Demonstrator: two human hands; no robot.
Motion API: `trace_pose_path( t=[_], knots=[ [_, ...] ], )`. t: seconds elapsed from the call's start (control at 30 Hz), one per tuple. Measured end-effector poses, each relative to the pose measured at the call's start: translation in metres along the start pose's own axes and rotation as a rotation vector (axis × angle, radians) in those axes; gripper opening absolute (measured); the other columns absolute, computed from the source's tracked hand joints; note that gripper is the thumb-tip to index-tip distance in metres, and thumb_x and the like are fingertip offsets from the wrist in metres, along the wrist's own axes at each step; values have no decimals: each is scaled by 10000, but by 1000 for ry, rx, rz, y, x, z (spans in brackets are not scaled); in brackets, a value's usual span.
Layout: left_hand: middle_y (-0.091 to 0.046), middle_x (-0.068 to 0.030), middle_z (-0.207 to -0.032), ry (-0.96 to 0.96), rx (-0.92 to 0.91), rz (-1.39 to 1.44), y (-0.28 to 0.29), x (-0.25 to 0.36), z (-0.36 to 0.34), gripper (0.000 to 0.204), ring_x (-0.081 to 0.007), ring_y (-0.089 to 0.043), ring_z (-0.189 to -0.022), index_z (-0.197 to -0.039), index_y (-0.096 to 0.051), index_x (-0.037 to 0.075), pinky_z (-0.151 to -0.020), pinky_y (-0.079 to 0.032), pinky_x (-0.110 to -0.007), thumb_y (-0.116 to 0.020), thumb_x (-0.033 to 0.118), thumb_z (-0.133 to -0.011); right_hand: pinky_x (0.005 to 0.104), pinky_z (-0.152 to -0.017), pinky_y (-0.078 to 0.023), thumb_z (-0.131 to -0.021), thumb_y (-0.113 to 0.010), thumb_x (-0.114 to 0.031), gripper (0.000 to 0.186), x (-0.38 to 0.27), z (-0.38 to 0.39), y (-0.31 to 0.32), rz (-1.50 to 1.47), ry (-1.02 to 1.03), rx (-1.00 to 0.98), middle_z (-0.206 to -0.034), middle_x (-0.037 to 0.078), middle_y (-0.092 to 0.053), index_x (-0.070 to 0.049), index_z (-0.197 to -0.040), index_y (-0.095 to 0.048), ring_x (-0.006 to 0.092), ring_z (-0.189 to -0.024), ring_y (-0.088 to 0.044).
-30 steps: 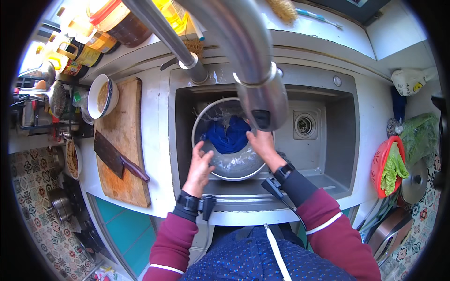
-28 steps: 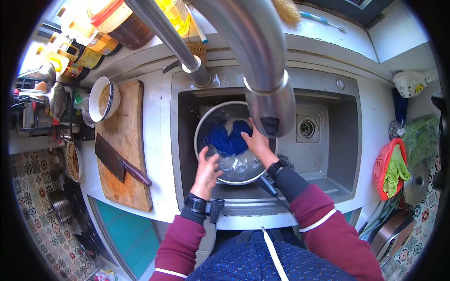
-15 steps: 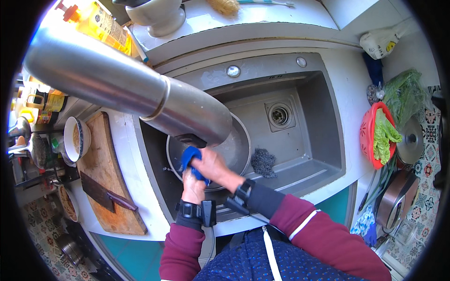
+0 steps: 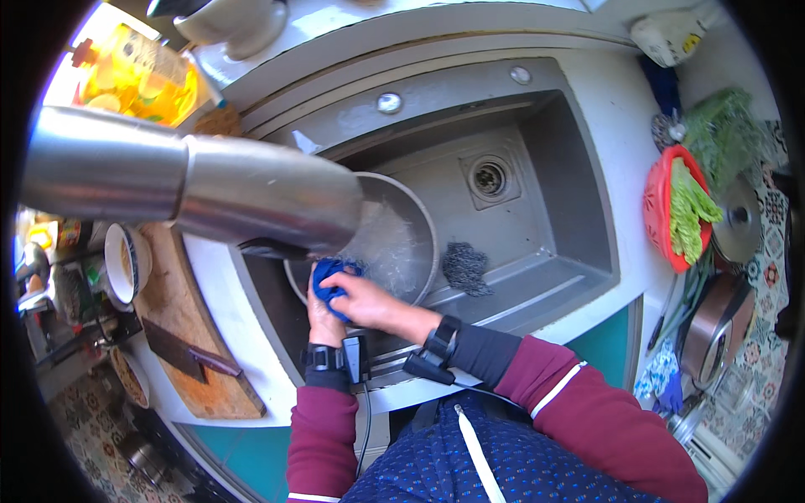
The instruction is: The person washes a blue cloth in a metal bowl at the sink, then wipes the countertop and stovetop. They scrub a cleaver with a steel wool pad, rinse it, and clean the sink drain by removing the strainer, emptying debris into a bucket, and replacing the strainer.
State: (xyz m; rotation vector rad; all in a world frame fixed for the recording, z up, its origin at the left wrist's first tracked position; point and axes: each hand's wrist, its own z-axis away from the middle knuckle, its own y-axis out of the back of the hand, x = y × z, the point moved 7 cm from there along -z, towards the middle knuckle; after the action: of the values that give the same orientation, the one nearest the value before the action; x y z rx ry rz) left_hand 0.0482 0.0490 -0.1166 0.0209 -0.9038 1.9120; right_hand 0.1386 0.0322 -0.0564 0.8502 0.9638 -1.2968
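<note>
Both my hands grip a blue cloth over the left part of the grey sink. My left hand is wrapped round its near-left side, and my right hand presses and squeezes it from the right, fingers bent into it. Directly above the hands is the head of a thick metal faucet. Under them stands a round metal basin, its inside wet and streaked. A dark grey mesh scrubber lies on the sink floor right of the basin.
Left of the sink, a cleaver lies on a wooden cutting board beside a white bowl. At right stands a red colander with green lettuce. Yellow bottles stand at the back left.
The view has shifted, so the sink and faucet sit differently in it. My hands have turned the bunched cloth, and more of it shows between them. Streaks now show in the basin.
</note>
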Motion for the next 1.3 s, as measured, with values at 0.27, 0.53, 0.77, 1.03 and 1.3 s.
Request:
trace_pose_path(
  t=[0.27,0.53,0.77,1.03,1.3],
  knots=[
    [-502,30,-856,-528,338,-635,-43,53,76,111,-55,-460,-727,-1016,-520,120,-645,-410,-210,-601,123,-940,496,-743,-500,-890,-601,-340,316,-27,-4,103,820,-53,375,-874,220,-663,-93,-1087,-593,359,-868,-652],
    [-500,-152,-1264,-469,-22,-281,-56,85,70,501,-294,-565,-1108,-1343,-384,99,-960,-457,-474,-631,242,-931,355,-823,-475,-779,-735,-502,606,1,-21,41,-135,1,-48,-977,162,-629,-28,-1116,-564,239,-927,-610],
    [-26,-226,-1559,297,355,93,10,-17,37,905,-480,-81,-1419,-1510,-105,188,-1061,-254,-673,-701,375,-856,442,-908,-489,-754,-684,-69,686,66,-55,90,678,-250,283,-1167,227,-621,-123,-1383,-416,377,-1073,-603],
    [-635,-57,-932,131,-63,65,-1,-24,-7,403,-217,-640,-851,-982,-616,108,-797,-546,-378,-554,502,-928,412,-840,-502,-879,-601,-325,301,-6,-3,5,60,40,-48,-976,187,-676,-68,-1031,-646,358,-940,-649],
    [-488,-126,-1364,-181,226,26,-9,16,34,356,-316,-463,-1265,-1182,-566,196,-1025,-391,-548,-687,266,-855,503,-745,-510,-967,-459,-342,288,57,-56,100,662,-22,494,-999,204,-644,-86,-1041,-567,409,-907,-631]
  ],
)
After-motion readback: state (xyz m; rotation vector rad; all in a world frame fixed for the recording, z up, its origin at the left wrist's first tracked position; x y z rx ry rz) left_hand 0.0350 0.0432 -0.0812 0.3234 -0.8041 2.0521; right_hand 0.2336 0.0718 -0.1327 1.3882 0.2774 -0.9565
